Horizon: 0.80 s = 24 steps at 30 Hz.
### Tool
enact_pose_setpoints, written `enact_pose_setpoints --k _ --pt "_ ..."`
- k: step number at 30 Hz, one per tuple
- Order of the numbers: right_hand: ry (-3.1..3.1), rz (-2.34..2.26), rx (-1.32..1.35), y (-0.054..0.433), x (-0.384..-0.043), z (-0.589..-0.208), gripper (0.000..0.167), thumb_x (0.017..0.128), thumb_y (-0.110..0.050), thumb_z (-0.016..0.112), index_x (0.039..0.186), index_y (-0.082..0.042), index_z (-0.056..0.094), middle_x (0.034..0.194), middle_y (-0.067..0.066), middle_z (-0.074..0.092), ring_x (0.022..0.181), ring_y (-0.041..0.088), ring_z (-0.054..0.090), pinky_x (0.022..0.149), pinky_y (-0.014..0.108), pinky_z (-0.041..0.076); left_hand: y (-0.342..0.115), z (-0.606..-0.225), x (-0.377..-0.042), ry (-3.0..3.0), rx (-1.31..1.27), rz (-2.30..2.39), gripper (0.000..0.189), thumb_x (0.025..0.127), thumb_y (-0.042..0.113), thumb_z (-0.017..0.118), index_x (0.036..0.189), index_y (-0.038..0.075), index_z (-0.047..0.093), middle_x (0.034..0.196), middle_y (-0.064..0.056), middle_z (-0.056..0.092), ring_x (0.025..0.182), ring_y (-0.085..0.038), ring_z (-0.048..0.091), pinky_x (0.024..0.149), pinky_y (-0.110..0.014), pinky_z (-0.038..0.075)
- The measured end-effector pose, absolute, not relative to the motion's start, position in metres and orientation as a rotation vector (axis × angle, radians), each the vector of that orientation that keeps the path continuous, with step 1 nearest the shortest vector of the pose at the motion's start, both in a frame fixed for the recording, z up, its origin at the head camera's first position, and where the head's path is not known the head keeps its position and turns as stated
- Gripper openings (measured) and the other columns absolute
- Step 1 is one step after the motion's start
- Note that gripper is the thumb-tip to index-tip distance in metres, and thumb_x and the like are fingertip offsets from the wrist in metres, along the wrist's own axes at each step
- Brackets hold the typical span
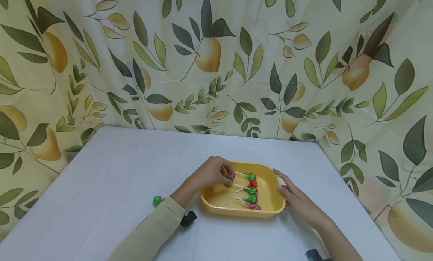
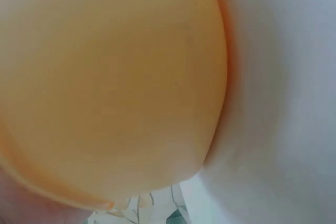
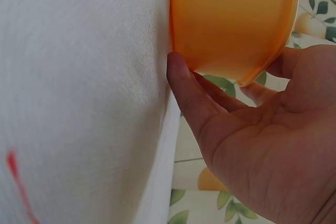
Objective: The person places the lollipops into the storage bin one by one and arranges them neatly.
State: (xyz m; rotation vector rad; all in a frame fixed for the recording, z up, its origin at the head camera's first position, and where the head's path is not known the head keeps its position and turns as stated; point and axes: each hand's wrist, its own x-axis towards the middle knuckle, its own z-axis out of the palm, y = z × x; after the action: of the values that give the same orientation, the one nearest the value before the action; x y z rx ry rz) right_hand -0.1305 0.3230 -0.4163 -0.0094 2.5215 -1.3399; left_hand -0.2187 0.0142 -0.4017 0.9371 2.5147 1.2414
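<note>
A yellow tray (image 1: 243,213) stands on the white-covered table. Inside it several wrapped lollipops, among them a red one (image 1: 253,183) and a pink one (image 1: 253,206), lie in a column with their sticks pointing left. Over the tray's left side, my left hand (image 1: 214,172) pinches a lollipop (image 1: 230,177) with a pink and green wrapper; the fingers partly cover it. My right hand (image 1: 293,191) holds the tray's right end, thumb at the rim. In the right wrist view its fingers lie against the tray's outer wall (image 3: 231,24).
A green-wrapped lollipop (image 1: 157,201) lies on the table (image 1: 135,159), left of the tray and partly behind the left forearm. A black cylinder (image 1: 188,218) shows beside the left sleeve. Fruit-patterned curtains (image 1: 209,84) hang along the table's back and sides.
</note>
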Motion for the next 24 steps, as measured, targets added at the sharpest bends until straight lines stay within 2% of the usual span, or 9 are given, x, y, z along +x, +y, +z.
enact_pose_setpoints --k 11,16,24 --pt "2.513 -1.343 -0.012 0.323 -0.130 -0.416 0.062 0.111 -0.044 0.043 0.166 -0.033 0.016 0.161 0.025 0.033 0.135 0.039 0.051 0.102 0.051 0.049 -0.009 -0.396 -0.214 2.539 0.938 1.232 0.019 0.083 0.006 0.088 0.098 0.005 0.079 0.096 -0.005 0.074 0.081 -0.014 0.062 0.074 -0.026 0.053" --pt "2.521 -1.340 -0.017 0.322 -0.130 -0.416 0.062 0.111 -0.044 0.043 0.166 -0.033 0.016 0.161 0.025 0.034 0.135 0.039 0.051 0.101 0.051 0.050 -0.021 -0.393 -0.209 2.539 0.989 1.251 0.019 0.082 0.004 0.088 0.098 0.003 0.077 0.096 -0.008 0.074 0.079 -0.015 0.063 0.074 -0.026 0.053" --pt "2.514 -1.339 -0.014 0.322 -0.130 -0.417 0.064 0.111 -0.045 0.044 0.166 -0.031 0.015 0.159 0.027 0.035 0.131 0.037 0.054 0.100 0.051 0.050 -0.037 -0.384 -0.204 2.584 0.974 1.229 0.020 0.081 0.008 0.090 0.095 0.005 0.076 0.094 -0.006 0.073 0.081 -0.017 0.064 0.074 -0.028 0.052"
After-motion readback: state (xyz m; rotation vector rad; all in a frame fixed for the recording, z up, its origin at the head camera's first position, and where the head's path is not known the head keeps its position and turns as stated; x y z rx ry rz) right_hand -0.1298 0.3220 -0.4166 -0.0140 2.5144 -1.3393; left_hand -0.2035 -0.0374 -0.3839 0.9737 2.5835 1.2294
